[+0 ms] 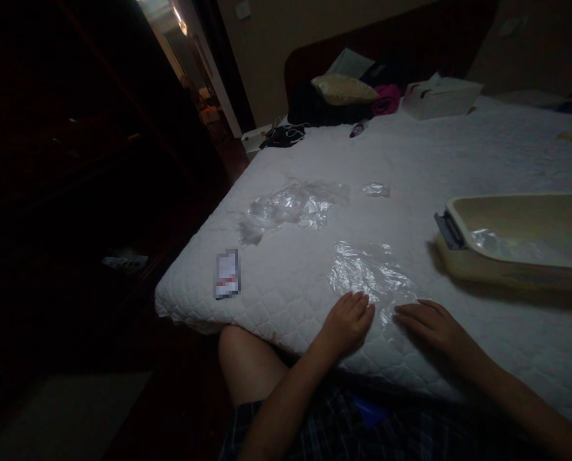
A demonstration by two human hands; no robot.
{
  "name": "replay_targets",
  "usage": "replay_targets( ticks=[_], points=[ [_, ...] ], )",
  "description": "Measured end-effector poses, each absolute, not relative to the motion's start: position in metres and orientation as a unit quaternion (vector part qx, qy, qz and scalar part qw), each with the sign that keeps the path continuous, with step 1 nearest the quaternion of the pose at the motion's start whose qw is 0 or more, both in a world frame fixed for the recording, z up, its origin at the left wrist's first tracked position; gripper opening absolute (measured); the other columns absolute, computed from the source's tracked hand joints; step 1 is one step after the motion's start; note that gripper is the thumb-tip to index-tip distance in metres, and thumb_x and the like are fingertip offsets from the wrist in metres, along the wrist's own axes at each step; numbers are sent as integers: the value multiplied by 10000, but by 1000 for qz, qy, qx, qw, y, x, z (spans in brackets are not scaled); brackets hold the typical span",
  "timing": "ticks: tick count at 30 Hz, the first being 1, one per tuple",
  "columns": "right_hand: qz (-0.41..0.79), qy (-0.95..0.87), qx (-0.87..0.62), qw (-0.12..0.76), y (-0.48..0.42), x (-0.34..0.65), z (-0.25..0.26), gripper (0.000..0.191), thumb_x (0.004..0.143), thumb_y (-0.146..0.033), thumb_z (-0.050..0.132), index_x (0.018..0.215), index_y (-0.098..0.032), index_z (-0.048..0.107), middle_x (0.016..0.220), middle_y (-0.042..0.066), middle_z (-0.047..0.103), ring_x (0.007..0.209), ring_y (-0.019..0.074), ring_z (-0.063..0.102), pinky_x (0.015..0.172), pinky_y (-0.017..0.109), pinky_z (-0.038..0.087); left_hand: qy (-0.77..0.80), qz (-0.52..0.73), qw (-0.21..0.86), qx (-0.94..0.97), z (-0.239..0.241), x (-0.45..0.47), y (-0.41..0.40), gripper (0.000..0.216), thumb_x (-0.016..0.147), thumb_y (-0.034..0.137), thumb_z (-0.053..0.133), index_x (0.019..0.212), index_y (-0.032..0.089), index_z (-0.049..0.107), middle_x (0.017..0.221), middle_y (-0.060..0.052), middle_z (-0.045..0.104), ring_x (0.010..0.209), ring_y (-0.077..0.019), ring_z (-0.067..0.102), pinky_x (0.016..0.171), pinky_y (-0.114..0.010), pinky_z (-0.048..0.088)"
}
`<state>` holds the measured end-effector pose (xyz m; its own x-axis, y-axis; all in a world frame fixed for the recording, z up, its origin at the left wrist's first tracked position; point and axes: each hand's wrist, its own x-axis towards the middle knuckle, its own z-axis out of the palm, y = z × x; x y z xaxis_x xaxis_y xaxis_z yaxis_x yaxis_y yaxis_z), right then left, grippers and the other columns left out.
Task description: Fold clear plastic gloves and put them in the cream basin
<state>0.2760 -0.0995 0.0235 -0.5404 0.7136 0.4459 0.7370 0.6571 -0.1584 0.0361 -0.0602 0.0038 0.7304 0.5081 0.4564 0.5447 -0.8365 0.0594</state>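
A clear plastic bag [363,266] lies spread on the white quilted bed cover in front of me. My left hand [348,325] rests on its near left edge, palm down, with the fingers lying on the plastic and the thumb hidden. At the bag's near right side is my right hand [432,325], its fingers stretched out towards the left over the plastic. Neither hand is visibly gripping anything. Farther back lies a crumpled heap of clear plastic [290,208], with a small folded plastic piece [376,189] to its right.
To the right stands a cream plastic bin [507,272] with a grey handle latch and clear plastic inside. A phone-like blurred object [227,274] lies near the bed's left edge. Towards the headboard are a white box [439,99], a pillow [346,89] and dark cables [283,136].
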Motion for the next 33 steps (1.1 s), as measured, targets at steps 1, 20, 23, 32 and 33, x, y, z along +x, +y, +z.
replay_targets(
  ticks=[1,20,23,32,33],
  points=[
    [-19,-874,-419,246,-99,274,25,299,858,-162,421,1059,-255,623,1037,69,676,943,202,618,860,431,441,-284,-236,40,-929,4,36,-60,330,860,168,414,1165,121,533,1225,-131,563,1208,-241,462,986,-437,421],
    [81,-806,-509,293,-78,255,42,219,868,-293,464,996,-200,615,934,69,678,885,206,616,816,377,471,-274,-228,46,-933,8,36,-61,284,874,159,412,1122,116,543,1219,-121,563,1203,-225,463,1009,-420,396],
    [78,-799,-518,295,-74,252,39,242,871,-313,461,1008,-201,625,926,67,685,877,210,620,811,383,470,-274,-217,45,-936,9,36,-61,282,877,164,418,1129,118,534,1228,-127,556,1208,-221,459,1002,-427,400],
    [134,-768,-504,373,-65,247,33,173,841,-296,485,914,-228,626,898,62,675,855,211,621,781,373,492,-270,-232,55,-933,8,36,-60,285,881,173,401,1123,121,544,1214,-124,567,1184,-230,483,990,-433,410],
    [151,-756,-512,379,-65,247,33,178,841,-303,482,922,-231,623,910,63,673,854,210,624,772,366,497,-269,-237,56,-932,8,36,-60,285,878,169,403,1119,120,546,1204,-119,574,1178,-229,487,992,-429,409]
  ],
)
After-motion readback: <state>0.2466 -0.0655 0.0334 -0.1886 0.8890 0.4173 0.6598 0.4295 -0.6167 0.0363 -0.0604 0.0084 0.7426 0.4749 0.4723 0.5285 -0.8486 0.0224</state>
